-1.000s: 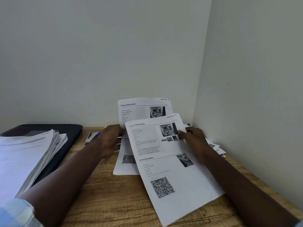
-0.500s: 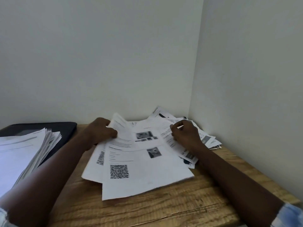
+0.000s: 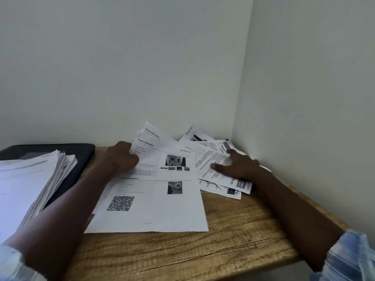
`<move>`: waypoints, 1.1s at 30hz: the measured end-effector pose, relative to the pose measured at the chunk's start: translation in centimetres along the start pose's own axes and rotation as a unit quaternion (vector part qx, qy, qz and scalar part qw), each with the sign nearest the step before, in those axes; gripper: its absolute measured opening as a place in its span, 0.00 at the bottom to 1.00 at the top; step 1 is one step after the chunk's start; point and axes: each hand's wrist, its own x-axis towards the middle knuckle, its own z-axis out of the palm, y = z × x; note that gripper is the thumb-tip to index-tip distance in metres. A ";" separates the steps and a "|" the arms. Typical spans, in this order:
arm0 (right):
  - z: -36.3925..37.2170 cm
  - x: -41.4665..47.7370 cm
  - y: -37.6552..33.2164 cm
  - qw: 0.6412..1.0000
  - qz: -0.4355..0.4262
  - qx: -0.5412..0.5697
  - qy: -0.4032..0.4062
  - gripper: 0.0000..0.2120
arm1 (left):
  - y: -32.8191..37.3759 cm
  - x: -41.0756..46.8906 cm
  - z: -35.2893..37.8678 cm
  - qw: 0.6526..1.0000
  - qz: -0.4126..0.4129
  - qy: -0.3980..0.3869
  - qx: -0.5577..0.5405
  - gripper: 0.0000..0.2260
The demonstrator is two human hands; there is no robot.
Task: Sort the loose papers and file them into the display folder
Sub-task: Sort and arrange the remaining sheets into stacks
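A printed sheet with a QR code point(image 3: 154, 199) lies flat on the wooden desk point(image 3: 233, 240), on top of other sheets. My left hand point(image 3: 121, 159) grips the upper left edges of this sheet and of those under it. To the right a loose heap of printed papers point(image 3: 215, 159) lies fanned out in the corner. My right hand point(image 3: 237, 165) rests on that heap with fingers spread. The black display folder point(image 3: 81, 157) lies at the far left, with a thick stack of papers point(image 3: 28, 185) on it that hides most of it.
White walls meet in a corner just behind the heap, closing the desk at the back and right. The desk's front edge runs along the bottom right. Bare wood shows in front of the sheets.
The sheets held up a second ago have come down flat on the desk. My right hand let go of them and moved right onto the heap in the corner.
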 end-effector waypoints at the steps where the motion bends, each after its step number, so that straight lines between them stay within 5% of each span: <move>1: 0.1 0.1 -0.1 1.000 -0.023 0.015 -0.002 0.56 | 0.1 -0.2 0.0 1.000 -0.002 0.004 -0.008 0.16; 5: 0.3 -0.2 -1.3 0.992 -0.100 -0.019 0.068 0.35 | 0.2 -0.5 -0.2 1.000 -0.012 0.018 -0.012 0.18; 9: 0.9 -1.9 -3.3 0.979 -0.192 0.053 0.036 0.42 | 0.3 -0.3 -1.0 0.998 -0.026 0.052 -0.001 0.22; 11: 1.3 -2.0 -3.8 0.982 -0.188 0.020 -0.002 0.39 | 0.5 -0.7 -1.7 0.996 -0.039 0.083 0.000 0.24; 15: 0.8 -1.5 -2.9 0.984 -0.169 -0.002 0.063 0.30 | 0.6 -1.9 -2.0 0.989 -0.047 0.137 0.041 0.23; 19: 0.4 -2.3 -3.1 0.989 -0.125 -0.046 0.058 0.36 | -0.4 -2.2 -1.6 0.984 -0.034 0.162 0.070 0.30; 22: -0.4 -3.3 -4.8 0.983 -0.080 -0.100 0.128 0.42 | -0.4 -2.7 -1.7 0.979 -0.020 0.182 0.091 0.31; 25: -1.2 -2.1 -6.2 0.967 -0.058 -0.157 0.190 0.34 | -0.5 -2.5 -1.1 0.979 -0.007 0.188 0.078 0.29; 33: -1.8 9.4 -9.6 0.983 -0.026 0.156 0.092 0.13 | -0.9 0.1 1.7 0.975 0.114 0.188 0.005 0.21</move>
